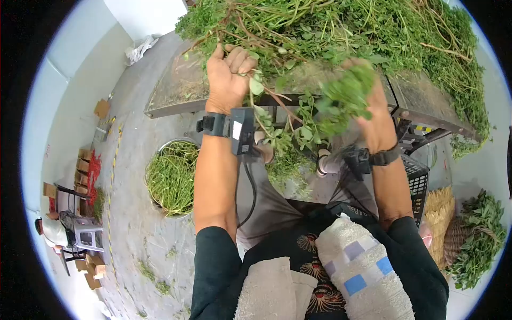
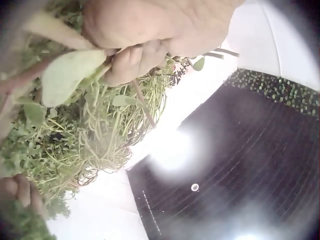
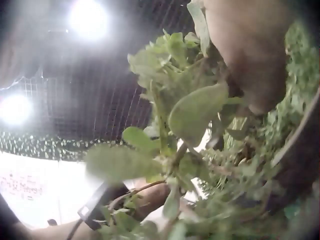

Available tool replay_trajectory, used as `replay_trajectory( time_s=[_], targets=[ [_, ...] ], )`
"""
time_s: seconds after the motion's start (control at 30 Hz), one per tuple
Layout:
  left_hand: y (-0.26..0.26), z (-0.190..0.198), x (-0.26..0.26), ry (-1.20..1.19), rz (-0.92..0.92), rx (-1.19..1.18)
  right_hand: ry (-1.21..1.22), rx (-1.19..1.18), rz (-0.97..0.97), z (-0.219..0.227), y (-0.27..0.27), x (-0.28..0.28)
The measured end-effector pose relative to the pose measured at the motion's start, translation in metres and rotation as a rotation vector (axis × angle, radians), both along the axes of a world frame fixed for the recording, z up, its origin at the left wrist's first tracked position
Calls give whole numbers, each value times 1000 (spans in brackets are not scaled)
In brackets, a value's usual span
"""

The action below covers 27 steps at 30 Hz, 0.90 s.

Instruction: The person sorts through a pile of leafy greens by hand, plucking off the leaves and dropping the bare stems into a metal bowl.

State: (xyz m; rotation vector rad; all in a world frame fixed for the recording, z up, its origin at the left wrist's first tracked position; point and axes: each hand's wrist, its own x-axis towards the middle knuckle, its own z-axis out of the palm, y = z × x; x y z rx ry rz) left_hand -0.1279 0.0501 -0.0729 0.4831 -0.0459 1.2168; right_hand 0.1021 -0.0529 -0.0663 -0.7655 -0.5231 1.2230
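Observation:
My left hand (image 1: 230, 74) is raised over the near edge of the table, fingers curled round a reddish leafy stem (image 1: 277, 98). The stem slants down to the right from my fist, its oval leaves hanging over my lap. Close up in the left wrist view, a pale oval leaf (image 2: 72, 75) sticks out by the curled fingers. At the right, my right hand (image 1: 372, 101) holds a bunch of leafy greens (image 1: 344, 98), blurred in the head view and covering part of the fingers. Oval leaves (image 3: 197, 112) of that bunch hang below the hand in the right wrist view.
A big heap of greens (image 1: 341, 32) covers the table (image 1: 178, 88). On the floor stand a round tub full of stems (image 1: 173, 178) at left and a black crate (image 1: 417, 181) at right. Loose greens (image 1: 290, 170) lie between my feet. Another person (image 1: 53, 234) is far left.

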Motion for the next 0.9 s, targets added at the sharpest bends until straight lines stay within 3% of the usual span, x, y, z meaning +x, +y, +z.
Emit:
replay_trajectory(
  time_s=[0.13,0.2,0.23,0.33,0.57,0.8,0.9],
  targets=[
    [1,3,-1,-71,-9,-44,-33,-94,116,10,-17,9],
    [0,3,1,-51,4,-45,-352,62,264,-2,-16,10],
    [0,3,3,-30,13,-47,-395,90,323,-13,-13,12],
    [3,0,9,-49,-32,-30,-584,171,298,-20,-26,-25],
    [-8,4,23,122,199,-58,-590,25,501,-43,-20,-73],
    [-11,2,26,133,266,-88,-442,117,452,-41,-15,-83],
    [-8,1,21,114,230,-42,-616,100,443,-36,-11,-69]
  ],
)
